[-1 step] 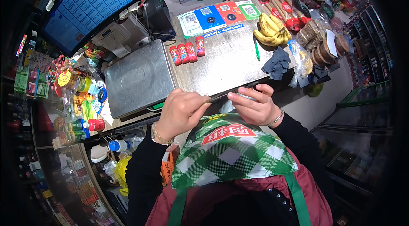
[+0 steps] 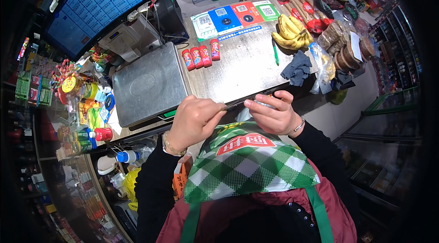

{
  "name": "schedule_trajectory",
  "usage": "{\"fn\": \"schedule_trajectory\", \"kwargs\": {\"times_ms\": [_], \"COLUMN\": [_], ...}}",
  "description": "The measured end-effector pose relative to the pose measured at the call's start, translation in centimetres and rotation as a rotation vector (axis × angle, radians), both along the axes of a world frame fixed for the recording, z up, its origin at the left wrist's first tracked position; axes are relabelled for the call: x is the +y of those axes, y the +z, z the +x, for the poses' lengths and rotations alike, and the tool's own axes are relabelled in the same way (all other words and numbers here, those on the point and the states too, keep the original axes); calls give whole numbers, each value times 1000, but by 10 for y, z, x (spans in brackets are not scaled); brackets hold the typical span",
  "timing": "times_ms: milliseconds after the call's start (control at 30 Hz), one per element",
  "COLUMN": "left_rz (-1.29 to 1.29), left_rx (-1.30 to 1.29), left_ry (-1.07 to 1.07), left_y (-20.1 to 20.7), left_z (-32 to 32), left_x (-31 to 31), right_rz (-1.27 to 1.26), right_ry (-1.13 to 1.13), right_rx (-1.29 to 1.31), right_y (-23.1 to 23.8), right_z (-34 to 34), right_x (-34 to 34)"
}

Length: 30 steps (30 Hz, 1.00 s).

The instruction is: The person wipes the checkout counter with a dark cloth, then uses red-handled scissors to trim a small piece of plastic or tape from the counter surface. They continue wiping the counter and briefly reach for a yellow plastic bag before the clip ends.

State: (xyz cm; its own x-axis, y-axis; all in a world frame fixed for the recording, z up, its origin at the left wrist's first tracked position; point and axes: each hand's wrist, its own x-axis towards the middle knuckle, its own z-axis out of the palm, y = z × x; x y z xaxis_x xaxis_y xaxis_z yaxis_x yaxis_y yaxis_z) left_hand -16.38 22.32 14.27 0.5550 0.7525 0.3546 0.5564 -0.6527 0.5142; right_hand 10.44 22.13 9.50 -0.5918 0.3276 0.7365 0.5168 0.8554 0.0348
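Note:
My left hand (image 2: 194,119) is closed, with thumb and forefinger pinched on the end of something thin, too small to make out. My right hand (image 2: 273,112) curls its fingers around a small, pale, shiny thing (image 2: 265,101), mostly hidden by the fingers. Both hands meet just off the counter's near edge, above my green-and-white checked apron (image 2: 251,170). Below the fingertips a whitish, film-like piece (image 2: 243,115) shows. Beyond them on the wooden counter (image 2: 238,71) stand several small red tubs (image 2: 202,56) in a group.
At the left are a metal-topped scale (image 2: 151,83), a screen (image 2: 98,5) and a red-labelled bottle (image 2: 101,134). Toward the right lie a green pen (image 2: 275,54), bananas (image 2: 292,33) and a dark cloth (image 2: 297,68). Payment-code cards (image 2: 233,16) line the counter's far side.

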Motion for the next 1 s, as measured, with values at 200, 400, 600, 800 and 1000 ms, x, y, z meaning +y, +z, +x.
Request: {"fn": "schedule_trajectory", "kwargs": {"times_ms": [200,400,600,800,1000], "left_rz": [78,155,208,189,191], "left_rx": [65,50,47,21,22], "left_ry": [9,23,43,12,86], "left_y": [1,-3,-5,-5,-5], "left_z": [0,1,1,4,6], "left_x": [-1,-2,-2,-5,0], "right_rz": [-35,-77,-64,-159,-134], "right_ry": [32,45,38,-27,66], "right_rx": [22,73,92,77,20], "right_y": [-2,-4,-4,-2,-2], "right_z": [0,-1,-5,-2,-6], "right_x": [0,0,3,9,5]}}
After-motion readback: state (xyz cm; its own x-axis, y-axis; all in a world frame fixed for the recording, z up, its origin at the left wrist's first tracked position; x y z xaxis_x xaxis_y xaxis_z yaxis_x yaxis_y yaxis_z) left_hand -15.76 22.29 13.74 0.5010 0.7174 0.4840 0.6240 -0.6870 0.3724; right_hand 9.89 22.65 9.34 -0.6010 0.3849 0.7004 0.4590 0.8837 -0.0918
